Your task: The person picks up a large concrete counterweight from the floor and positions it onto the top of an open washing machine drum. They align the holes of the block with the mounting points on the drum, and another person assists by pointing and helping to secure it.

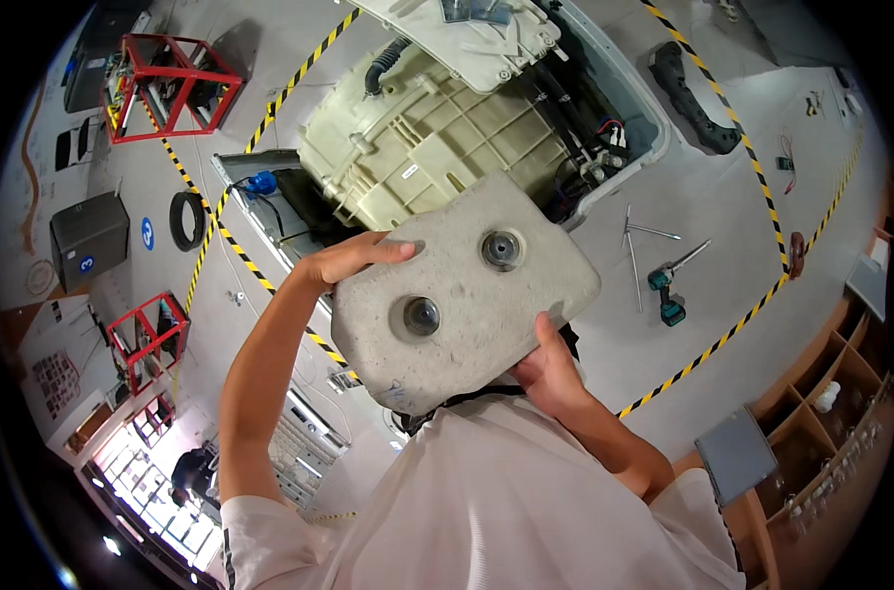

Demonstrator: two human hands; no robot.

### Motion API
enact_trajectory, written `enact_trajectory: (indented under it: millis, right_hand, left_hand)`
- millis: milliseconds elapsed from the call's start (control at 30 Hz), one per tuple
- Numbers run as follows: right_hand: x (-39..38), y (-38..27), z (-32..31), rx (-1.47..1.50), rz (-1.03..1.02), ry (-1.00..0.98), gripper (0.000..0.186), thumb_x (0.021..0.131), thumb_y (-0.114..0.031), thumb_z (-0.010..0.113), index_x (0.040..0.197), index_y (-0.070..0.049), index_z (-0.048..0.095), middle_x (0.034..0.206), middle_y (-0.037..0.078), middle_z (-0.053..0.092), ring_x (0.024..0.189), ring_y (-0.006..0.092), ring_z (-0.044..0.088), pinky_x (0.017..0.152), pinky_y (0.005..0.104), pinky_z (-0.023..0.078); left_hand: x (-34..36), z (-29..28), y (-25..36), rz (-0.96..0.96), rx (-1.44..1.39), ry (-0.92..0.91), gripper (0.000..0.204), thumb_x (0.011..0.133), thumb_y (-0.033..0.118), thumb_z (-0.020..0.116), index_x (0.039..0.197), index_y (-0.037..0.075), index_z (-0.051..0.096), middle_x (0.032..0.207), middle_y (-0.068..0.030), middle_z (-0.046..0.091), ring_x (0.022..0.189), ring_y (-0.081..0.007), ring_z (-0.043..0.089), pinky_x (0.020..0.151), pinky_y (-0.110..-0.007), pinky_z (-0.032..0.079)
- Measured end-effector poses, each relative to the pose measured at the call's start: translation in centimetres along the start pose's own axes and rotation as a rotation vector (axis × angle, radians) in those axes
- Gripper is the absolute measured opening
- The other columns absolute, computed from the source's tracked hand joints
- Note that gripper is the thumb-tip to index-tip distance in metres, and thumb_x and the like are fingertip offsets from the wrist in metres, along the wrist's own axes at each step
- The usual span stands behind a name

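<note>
A grey concrete counterweight (pixel 467 315) with two round recessed holes is held up against my front. My left hand (pixel 357 258) grips its upper left edge, thumb on the top face and fingers hidden beneath. At the lower right edge, my right hand (pixel 550 366) clasps the block the same way, its thumb on top. Just beyond the block lies an opened washing machine, its cream ribbed plastic tub (pixel 437 138) exposed inside a grey cabinet (pixel 636 147). A black corrugated hose (pixel 383 67) joins the tub. The block covers part of the tub's near side.
On the floor to the right lie a cordless impact driver (pixel 669 295) and a three-armed wrench (pixel 634 241). A dark curved part (pixel 688 93) rests farther back. Red frames (pixel 172 87), a black ring (pixel 185 220) and a wooden compartment shelf (pixel 811 433) stand around. Yellow-black tape (pixel 713 362) marks the floor.
</note>
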State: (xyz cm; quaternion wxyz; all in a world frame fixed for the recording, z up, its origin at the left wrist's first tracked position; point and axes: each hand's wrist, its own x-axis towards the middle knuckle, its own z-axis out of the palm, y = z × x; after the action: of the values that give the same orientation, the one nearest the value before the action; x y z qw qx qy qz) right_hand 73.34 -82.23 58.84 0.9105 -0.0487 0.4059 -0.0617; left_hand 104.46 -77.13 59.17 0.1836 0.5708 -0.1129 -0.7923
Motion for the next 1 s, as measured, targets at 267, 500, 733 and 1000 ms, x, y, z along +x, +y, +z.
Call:
enact_trajectory:
  millis: [267, 500, 733, 1000]
  right_hand:
    - [0.1, -0.8, 1.2, -0.016, 0.129, 0.040, 0.077, 0.086, -0.044, 0.061, 0.142, -0.006, 0.025, 0.142, 0.011, 0.037, 0.129, 0.0274, 0.039, 0.106, 0.0473, 0.034]
    - [-0.1, -1.0, 2.8, -0.064, 0.105, 0.171, 0.078, 0.083, -0.046, 0.060, 0.142, -0.006, 0.028, 0.142, 0.010, 0.037, 0.129, 0.0284, 0.038, 0.107, 0.0467, 0.031]
    - [0.3, 0.8, 4.1, 0.006, -0.032, 0.214, 0.065, 0.087, -0.041, 0.060, 0.136, -0.006, 0.036, 0.132, 0.011, 0.048, 0.116, 0.0254, 0.052, 0.096, 0.0431, 0.044]
    - [4.8, 1.8, 8.9, -0.090, -0.183, 0.173, 0.058, 0.087, -0.038, 0.061, 0.131, -0.005, 0.044, 0.129, 0.008, 0.052, 0.117, 0.0222, 0.051, 0.094, 0.0410, 0.044]
  left_hand:
    - [0.5, -0.7, -0.2, -0.051, -0.095, -0.036, 0.100, 0.070, 0.061, 0.071, 0.139, -0.003, 0.037, 0.131, -0.0193, 0.050, 0.120, -0.0275, 0.050, 0.100, -0.037, 0.041]
    - [0.1, -0.7, -0.3, -0.039, -0.061, 0.002, 0.098, 0.070, 0.064, 0.070, 0.136, -0.003, 0.042, 0.129, -0.0188, 0.052, 0.117, -0.0268, 0.053, 0.099, -0.038, 0.042]
    - [-2.5, -2.4, 1.9, 0.056, 0.059, 0.001, 0.094, 0.075, 0.064, 0.064, 0.135, -0.005, 0.042, 0.128, -0.0174, 0.053, 0.113, -0.0253, 0.056, 0.097, -0.037, 0.044]
    - [-6.6, -6.4, 2.1, 0.137, 0.158, 0.207, 0.089, 0.078, 0.060, 0.064, 0.136, -0.005, 0.042, 0.131, -0.0176, 0.050, 0.120, -0.0232, 0.049, 0.101, -0.033, 0.036]
